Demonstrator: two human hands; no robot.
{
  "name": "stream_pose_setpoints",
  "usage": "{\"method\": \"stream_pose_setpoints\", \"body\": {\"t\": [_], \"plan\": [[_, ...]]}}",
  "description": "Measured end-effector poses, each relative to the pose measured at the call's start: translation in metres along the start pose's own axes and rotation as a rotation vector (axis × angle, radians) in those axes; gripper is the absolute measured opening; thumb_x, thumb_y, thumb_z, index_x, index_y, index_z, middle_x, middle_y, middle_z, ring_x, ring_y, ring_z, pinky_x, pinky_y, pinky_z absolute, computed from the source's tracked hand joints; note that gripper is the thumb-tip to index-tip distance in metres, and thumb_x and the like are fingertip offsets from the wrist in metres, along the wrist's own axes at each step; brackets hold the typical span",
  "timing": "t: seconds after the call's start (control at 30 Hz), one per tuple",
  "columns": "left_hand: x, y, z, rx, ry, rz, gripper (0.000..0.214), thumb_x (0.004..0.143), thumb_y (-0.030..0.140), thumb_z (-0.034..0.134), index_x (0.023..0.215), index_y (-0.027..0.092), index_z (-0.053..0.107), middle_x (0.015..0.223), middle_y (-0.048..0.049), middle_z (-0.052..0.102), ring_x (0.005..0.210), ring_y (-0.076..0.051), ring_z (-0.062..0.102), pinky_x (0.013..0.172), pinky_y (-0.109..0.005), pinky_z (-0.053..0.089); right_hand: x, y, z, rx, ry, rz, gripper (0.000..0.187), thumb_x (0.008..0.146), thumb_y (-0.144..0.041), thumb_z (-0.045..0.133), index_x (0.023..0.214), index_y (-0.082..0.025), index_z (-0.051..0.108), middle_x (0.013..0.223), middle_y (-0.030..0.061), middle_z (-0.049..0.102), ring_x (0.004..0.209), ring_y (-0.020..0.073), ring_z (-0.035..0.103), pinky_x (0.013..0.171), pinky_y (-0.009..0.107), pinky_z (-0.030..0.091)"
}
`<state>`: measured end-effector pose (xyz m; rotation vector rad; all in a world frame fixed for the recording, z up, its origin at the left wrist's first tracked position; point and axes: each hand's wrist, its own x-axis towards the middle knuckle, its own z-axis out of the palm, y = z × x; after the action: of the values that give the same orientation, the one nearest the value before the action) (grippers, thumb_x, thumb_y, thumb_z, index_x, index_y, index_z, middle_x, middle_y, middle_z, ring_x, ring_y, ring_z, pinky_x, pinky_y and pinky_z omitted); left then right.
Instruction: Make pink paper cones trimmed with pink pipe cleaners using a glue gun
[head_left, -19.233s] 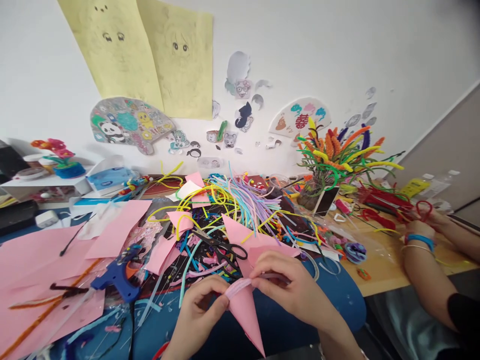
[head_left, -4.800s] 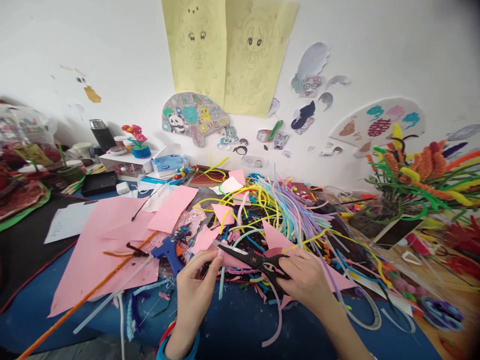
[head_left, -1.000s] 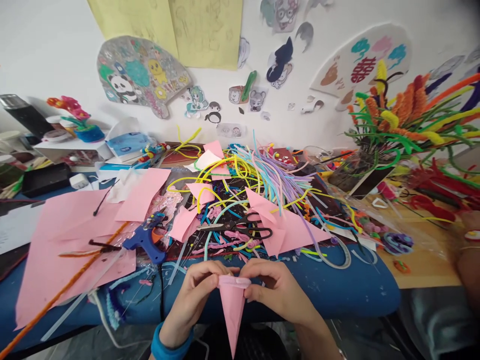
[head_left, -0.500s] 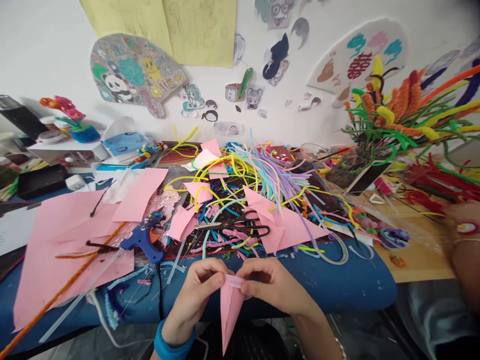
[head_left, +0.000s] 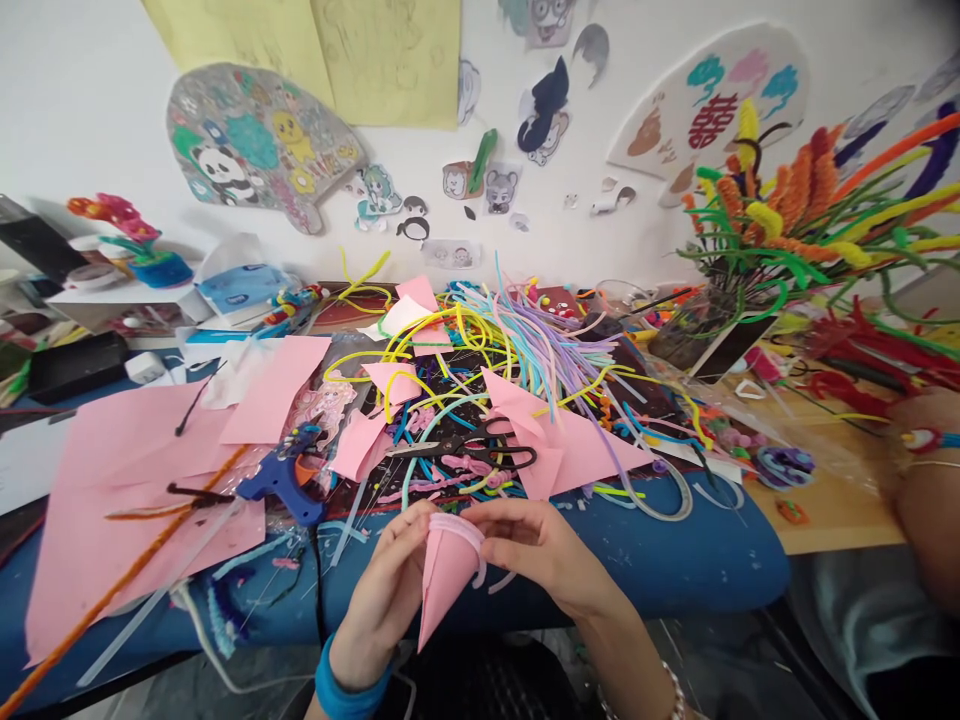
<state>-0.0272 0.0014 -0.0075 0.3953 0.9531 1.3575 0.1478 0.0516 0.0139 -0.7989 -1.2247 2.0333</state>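
I hold a pink paper cone (head_left: 444, 580) with its tip pointing down, just in front of the blue table edge (head_left: 675, 570). A pale pink pipe cleaner (head_left: 469, 532) runs round the cone's rim, its loose end trailing to the right. My left hand (head_left: 386, 590) grips the cone's left side. My right hand (head_left: 536, 550) pinches the rim and the pipe cleaner from the right. Black scissors (head_left: 472, 450) lie shut on the table just beyond my hands.
A blue glue gun (head_left: 281, 480) lies left of the scissors, among pink paper sheets (head_left: 135, 470). A heap of coloured pipe cleaners (head_left: 517, 350) covers the middle. A pipe-cleaner bouquet (head_left: 787, 230) stands at the right. Another person's arm (head_left: 926, 480) is at the right edge.
The cone has tilted so its open rim faces up and left. The pipe cleaner's loose end now hangs free at the right. Both hands rose slightly.
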Motion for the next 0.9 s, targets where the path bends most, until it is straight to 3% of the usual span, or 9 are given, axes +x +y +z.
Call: {"method": "stream_pose_setpoints", "body": {"t": [0.13, 0.37, 0.47, 0.6, 0.67, 0.77, 0.9], "plan": [[-0.001, 0.001, -0.004, 0.045, -0.083, -0.026, 0.027, 0.065, 0.040, 0.084, 0.070, 0.017, 0.073, 0.063, 0.0010, 0.061, 0.057, -0.013, 0.055, 0.056, -0.023, 0.047, 0.003, -0.002, -0.004, -0.015, 0.028, 0.018, 0.029, 0.071, -0.027, 0.083, 0.099, -0.021, 0.078, 0.084, 0.0014, 0.074, 0.073, 0.0126, 0.065, 0.069, 0.023, 0.051], [-0.005, 0.016, -0.020, 0.192, -0.265, 0.003, 0.033, 0.067, 0.044, 0.083, 0.078, 0.013, 0.077, 0.064, -0.0023, 0.064, 0.058, -0.012, 0.053, 0.054, -0.021, 0.042, 0.017, -0.015, -0.007, -0.093, -0.175, 0.075, 0.030, 0.073, -0.022, 0.078, 0.103, -0.018, 0.075, 0.079, -0.0004, 0.071, 0.067, 0.0095, 0.062, 0.064, 0.021, 0.048], [-0.007, 0.023, -0.031, 0.275, -0.423, 0.045, 0.039, 0.069, 0.045, 0.081, 0.094, 0.015, 0.077, 0.078, -0.0053, 0.071, 0.068, -0.016, 0.059, 0.060, -0.022, 0.043, 0.025, -0.022, -0.005, -0.139, -0.268, 0.104, 0.035, 0.072, -0.020, 0.078, 0.106, -0.016, 0.073, 0.080, -0.0002, 0.071, 0.064, 0.0090, 0.062, 0.061, 0.020, 0.047], [-0.012, 0.030, -0.044, 0.321, -0.628, -0.032, 0.065, 0.060, 0.055, 0.084, 0.109, 0.015, 0.073, 0.094, -0.0111, 0.073, 0.082, -0.023, 0.064, 0.071, -0.028, 0.046, 0.032, -0.028, 0.001, -0.179, -0.428, 0.159, 0.037, 0.074, -0.019, 0.075, 0.110, -0.015, 0.069, 0.079, -0.0010, 0.070, 0.060, 0.0067, 0.058, 0.058, 0.018, 0.045], [-0.014, 0.032, -0.044, 0.358, -0.597, -0.031, 0.058, 0.060, 0.055, 0.084, 0.101, 0.015, 0.076, 0.087, -0.0100, 0.073, 0.077, -0.021, 0.064, 0.069, -0.027, 0.047, 0.035, -0.028, 0.005, -0.197, -0.465, 0.174, 0.038, 0.074, -0.019, 0.075, 0.112, -0.016, 0.068, 0.079, -0.0014, 0.070, 0.059, 0.0068, 0.057, 0.057, 0.018, 0.044], [-0.015, 0.029, -0.037, 0.384, -0.478, -0.009, 0.030, 0.069, 0.043, 0.082, 0.078, 0.015, 0.076, 0.066, -0.0036, 0.067, 0.057, -0.014, 0.057, 0.057, -0.023, 0.045, 0.036, -0.027, 0.010, -0.236, -0.450, 0.144, 0.038, 0.075, -0.019, 0.075, 0.112, -0.016, 0.067, 0.080, -0.0011, 0.070, 0.063, 0.0081, 0.060, 0.060, 0.019, 0.045], [-0.016, 0.019, -0.031, 0.337, -0.354, 0.082, 0.033, 0.068, 0.046, 0.083, 0.065, 0.014, 0.072, 0.054, 0.0001, 0.061, 0.048, -0.010, 0.050, 0.050, -0.020, 0.040, 0.030, -0.025, 0.014, -0.218, -0.326, -0.018, 0.030, 0.085, -0.030, 0.070, 0.113, -0.018, 0.067, 0.091, 0.0028, 0.072, 0.081, 0.0122, 0.066, 0.073, 0.024, 0.049]]}}
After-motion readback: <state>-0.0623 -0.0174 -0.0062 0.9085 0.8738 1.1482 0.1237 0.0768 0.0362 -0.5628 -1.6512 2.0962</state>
